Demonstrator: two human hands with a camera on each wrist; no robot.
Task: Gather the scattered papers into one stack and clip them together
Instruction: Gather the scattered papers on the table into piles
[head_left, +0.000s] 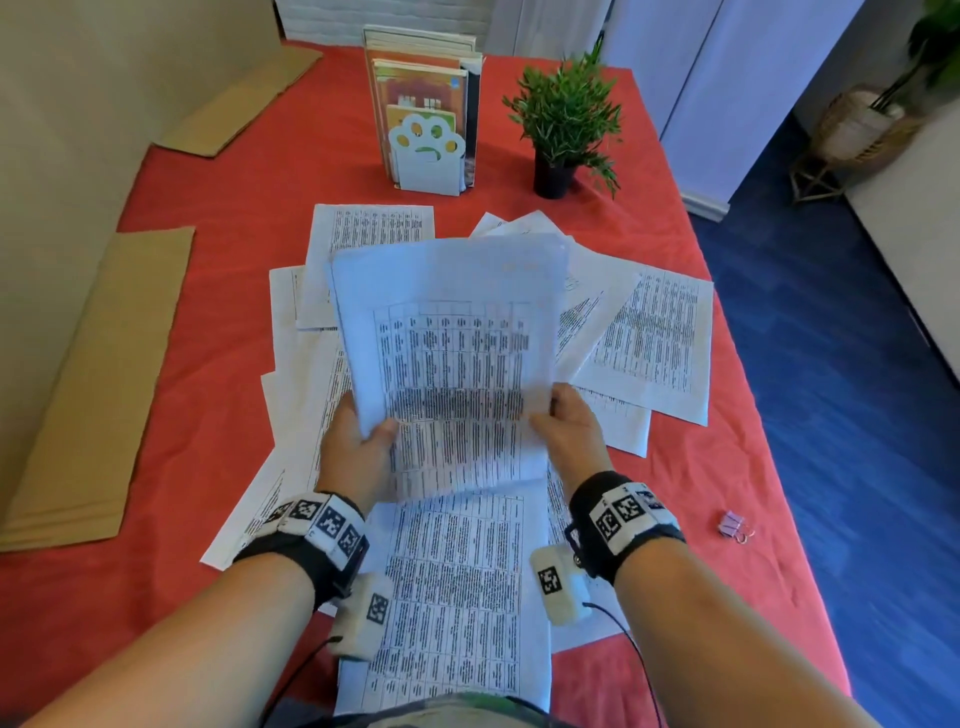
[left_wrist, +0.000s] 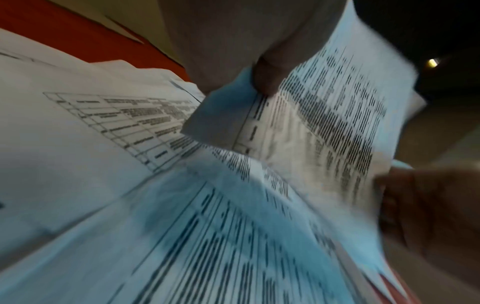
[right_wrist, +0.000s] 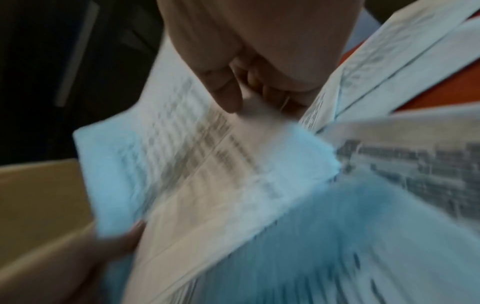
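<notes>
A bundle of printed sheets (head_left: 452, 343) is lifted off the table, tilted away from me. My left hand (head_left: 358, 447) grips its lower left edge with the thumb on top; my right hand (head_left: 563, 426) grips its lower right edge. In the left wrist view my thumb presses the held sheets (left_wrist: 324, 115); in the right wrist view thumb and fingers pinch the same sheets (right_wrist: 207, 164). More loose papers (head_left: 649, 338) lie scattered on the red tablecloth (head_left: 208, 322) under and around the bundle. A pink binder clip (head_left: 732, 525) lies on the cloth at the right.
A bookstand with books (head_left: 426, 114) and a small potted plant (head_left: 563, 124) stand at the back. Flat cardboard pieces (head_left: 98, 395) lie along the left side. The table's right edge drops to blue carpet (head_left: 857, 389).
</notes>
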